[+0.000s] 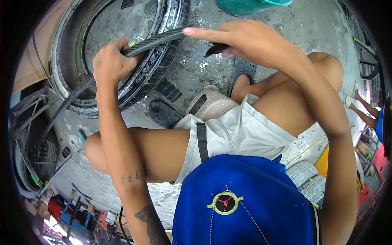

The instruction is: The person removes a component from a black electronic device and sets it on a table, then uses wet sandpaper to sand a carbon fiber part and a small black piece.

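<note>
My left hand (114, 62) is closed round a long black ribbed rubber strip (157, 41), whose tail runs down to the lower left past my wrist. At the strip's upper right stretch lies the outstretched index fingertip of my right hand (245, 38). The other fingers of that hand are curled, and a dark, pointed flap of the strip pokes out beneath them. Below both hands, a black tyre (61, 77) with a wet, shiny tread lies on its side on the floor, partly covered by my left hand and the strip.
A green tub (253, 6) stands on the wet concrete floor (200, 61) at the top. Near my feet is a dark flat pad (168, 90). Stacked tyres (304, 175) sit behind me to the right, and a metal frame (30, 118) stands at left. Another person's legs (363, 106) show at far right.
</note>
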A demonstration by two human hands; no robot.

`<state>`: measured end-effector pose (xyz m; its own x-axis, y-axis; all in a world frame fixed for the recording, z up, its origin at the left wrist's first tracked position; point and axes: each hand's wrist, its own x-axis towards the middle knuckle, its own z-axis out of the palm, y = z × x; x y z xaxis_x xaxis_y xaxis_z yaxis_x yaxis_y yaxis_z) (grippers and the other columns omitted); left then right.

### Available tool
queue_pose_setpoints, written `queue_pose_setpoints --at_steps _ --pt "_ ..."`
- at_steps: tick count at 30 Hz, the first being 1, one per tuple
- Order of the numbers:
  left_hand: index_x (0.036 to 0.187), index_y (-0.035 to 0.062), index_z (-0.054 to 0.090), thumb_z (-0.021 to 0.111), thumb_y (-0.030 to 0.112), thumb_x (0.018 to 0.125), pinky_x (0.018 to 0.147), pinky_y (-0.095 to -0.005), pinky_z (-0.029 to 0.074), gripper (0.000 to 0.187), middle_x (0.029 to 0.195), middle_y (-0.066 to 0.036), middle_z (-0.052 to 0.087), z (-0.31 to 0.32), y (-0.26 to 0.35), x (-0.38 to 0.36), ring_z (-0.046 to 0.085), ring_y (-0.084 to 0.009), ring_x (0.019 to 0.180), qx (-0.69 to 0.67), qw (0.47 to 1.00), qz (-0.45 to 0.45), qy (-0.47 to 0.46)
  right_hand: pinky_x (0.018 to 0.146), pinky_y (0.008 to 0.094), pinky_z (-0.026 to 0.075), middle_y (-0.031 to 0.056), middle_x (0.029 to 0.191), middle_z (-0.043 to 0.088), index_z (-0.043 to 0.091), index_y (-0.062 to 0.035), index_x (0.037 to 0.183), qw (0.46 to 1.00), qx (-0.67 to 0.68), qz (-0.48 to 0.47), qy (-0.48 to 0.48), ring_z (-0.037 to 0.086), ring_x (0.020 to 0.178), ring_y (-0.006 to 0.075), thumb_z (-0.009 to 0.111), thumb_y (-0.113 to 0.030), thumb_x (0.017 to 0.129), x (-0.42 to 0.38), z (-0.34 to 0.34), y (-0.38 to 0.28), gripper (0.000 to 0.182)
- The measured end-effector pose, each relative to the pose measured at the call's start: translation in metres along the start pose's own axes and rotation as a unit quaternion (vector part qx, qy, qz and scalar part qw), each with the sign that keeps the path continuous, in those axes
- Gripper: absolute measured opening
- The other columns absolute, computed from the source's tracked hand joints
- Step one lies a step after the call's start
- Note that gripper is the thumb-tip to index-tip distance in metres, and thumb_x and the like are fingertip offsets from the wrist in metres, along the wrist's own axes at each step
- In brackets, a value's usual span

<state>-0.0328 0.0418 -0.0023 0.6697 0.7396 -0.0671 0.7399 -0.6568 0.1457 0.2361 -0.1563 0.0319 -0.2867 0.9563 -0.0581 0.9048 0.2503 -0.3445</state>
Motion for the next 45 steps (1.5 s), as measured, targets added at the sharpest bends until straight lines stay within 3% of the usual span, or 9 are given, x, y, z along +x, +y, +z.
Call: queue_pose_setpoints --at_steps 5,11,15,19,20,30,37,43,45 --pt "0.078 0.0073 0.067 0.074 0.042 0.072 0.073 -0.0458 0.051 0.036 0.077 -0.019 0.068 -0.001 0.003 0.0 0.066 -0.041 0.08 0.005 0.999 -0.03 -0.026 0.066 0.0378 0.057 0.0064 0.087 0.068 0.017 -0.0466 0.159 0.992 -0.104 -0.034 -0.068 0.069 0.078 0.0252 0.063 0.006 0.085 0.0 0.011 0.026 0.102" --pt "0.075 0.0054 0.063 0.076 0.037 0.068 0.069 -0.0451 0.049 0.035 0.07 -0.019 0.062 -0.005 0.001 0.002 0.061 -0.0406 0.072 -0.005 0.999 -0.029 -0.029 0.079 0.0477 0.054 0.0188 0.106 0.069 0.041 -0.0263 0.155 0.999 0.011 0.005 0.036 0.067 0.091 0.0354 0.073 0.0 0.081 -0.012 -0.008 0.054 0.085" --pt "0.073 0.0038 0.062 0.082 0.039 0.07 0.068 -0.045 0.048 0.041 0.069 -0.018 0.061 -0.011 0.003 0.01 0.061 -0.0405 0.072 0.002 0.998 -0.037 -0.058 0.076 0.0359 0.053 0.0134 0.097 0.071 0.064 -0.0017 0.117 0.979 0.1 0.043 0.172 0.069 0.083 0.0218 0.074 -0.006 0.086 -0.006 -0.021 0.045 0.033" --pt "0.072 0.0033 0.06 0.084 0.045 0.072 0.069 -0.0441 0.049 0.047 0.066 -0.017 0.061 -0.016 0.006 0.018 0.061 -0.0398 0.072 0.011 0.993 -0.059 -0.102 0.085 0.037 0.055 0.0139 0.108 0.072 0.056 -0.0062 0.13 0.918 0.322 -0.003 0.23 0.071 0.094 0.0228 0.073 0.0 0.085 0.012 -0.012 0.054 0.049" --pt "0.071 0.0032 0.06 0.084 0.046 0.073 0.069 -0.0437 0.05 0.049 0.066 -0.016 0.06 -0.017 0.006 0.02 0.061 -0.0396 0.072 0.006 0.991 -0.063 -0.12 0.086 0.0363 0.055 0.0119 0.107 0.071 0.056 -0.0063 0.127 0.902 0.386 0.109 0.159 0.071 0.095 0.0211 0.074 -0.002 0.085 0.017 -0.033 0.034 0.046" --pt "0.065 0.0009 0.055 0.085 0.04 0.074 0.059 -0.0401 0.043 0.051 0.055 -0.015 0.049 -0.012 0.0 0.017 0.049 -0.0293 0.054 -0.034 0.996 -0.03 -0.073 0.07 0.04 0.048 0.0113 0.089 0.059 0.064 -0.0055 0.1 0.919 0.251 -0.093 0.289 0.059 0.081 0.0307 0.083 -0.024 0.079 0.055 0.033 0.029 0.034" --pt "0.074 0.005 0.066 0.082 0.04 0.071 0.068 -0.0451 0.05 0.039 0.067 -0.017 0.064 -0.018 0.002 0.017 0.063 -0.0403 0.073 -0.011 0.995 -0.045 -0.089 0.07 0.0376 0.048 0.0108 0.092 0.06 0.069 -0.0051 0.097 0.937 0.23 -0.125 0.232 0.06 0.081 0.0301 0.089 -0.028 0.074 0.05 0.022 0.03 0.038" --pt "0.071 0.0022 0.059 0.083 0.043 0.074 0.065 -0.0433 0.048 0.048 0.059 -0.016 0.055 -0.012 -0.003 0.015 0.057 -0.0394 0.063 -0.048 0.998 -0.01 -0.043 0.074 0.0353 0.051 0.0122 0.101 0.064 0.071 -0.0049 0.101 0.929 0.211 -0.124 0.276 0.064 0.089 0.0295 0.088 -0.017 0.074 0.049 0.011 0.025 0.034" --pt "0.072 0.0024 0.061 0.082 0.043 0.075 0.066 -0.0441 0.047 0.046 0.062 -0.016 0.058 -0.015 -0.002 0.015 0.058 -0.0396 0.066 -0.049 0.997 -0.006 -0.058 0.083 0.0386 0.056 0.0139 0.117 0.065 0.068 -0.0113 0.123 0.955 0.163 -0.093 0.231 0.067 0.1 0.0328 0.081 0.002 0.071 0.048 0.011 0.025 0.055"
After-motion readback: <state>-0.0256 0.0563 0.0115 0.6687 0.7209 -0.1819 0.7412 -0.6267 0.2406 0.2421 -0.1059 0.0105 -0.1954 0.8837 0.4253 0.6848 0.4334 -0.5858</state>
